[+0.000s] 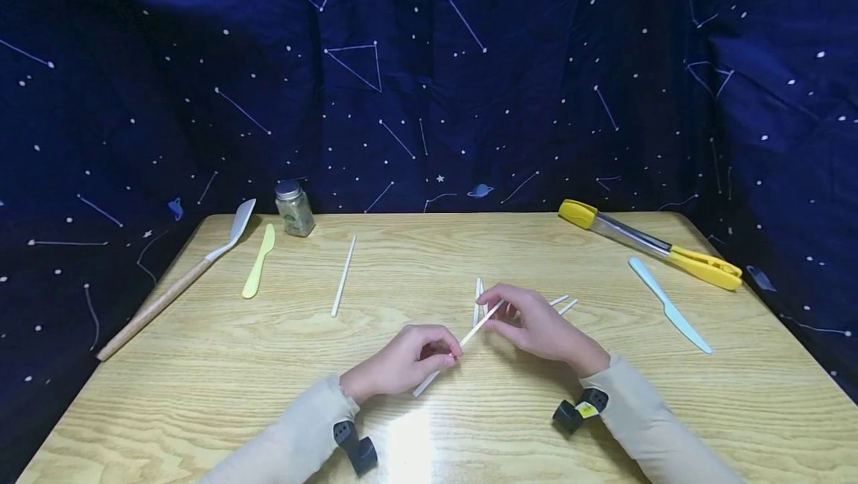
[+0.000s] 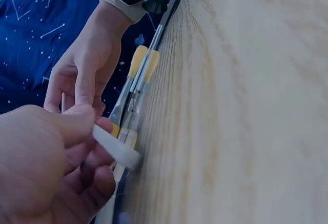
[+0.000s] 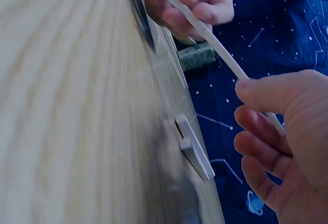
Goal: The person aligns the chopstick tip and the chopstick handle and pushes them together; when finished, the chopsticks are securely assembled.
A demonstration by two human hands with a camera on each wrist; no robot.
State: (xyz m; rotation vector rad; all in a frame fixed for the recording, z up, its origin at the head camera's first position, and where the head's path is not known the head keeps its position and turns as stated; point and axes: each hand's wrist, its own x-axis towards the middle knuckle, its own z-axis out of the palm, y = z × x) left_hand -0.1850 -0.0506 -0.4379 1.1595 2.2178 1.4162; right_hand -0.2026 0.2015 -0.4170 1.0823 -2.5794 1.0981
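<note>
Both hands hold one pale, slender chopstick (image 1: 475, 330) slantwise above the table. The left hand (image 1: 407, 357) pinches it near its lower end, which sticks out past the fingers in the left wrist view. My right hand (image 1: 536, 322) pinches it towards the other end, between thumb and fingers in the right wrist view. Behind and beside the right hand lie more pale chopsticks: a pair (image 1: 477, 301) partly hidden by the fingers and another pair (image 1: 567, 307) to the right. One more chopstick (image 1: 344, 276) lies alone to the left.
On the left are a spatula with a wooden handle (image 1: 159, 307), a yellow knife (image 1: 258, 264) and a lidded jar (image 1: 295, 210). Yellow-tipped tongs (image 1: 633, 236) and a light blue knife (image 1: 669, 305) lie on the right. A dark starry cloth (image 1: 429, 134) hangs behind the wooden table (image 1: 234, 395).
</note>
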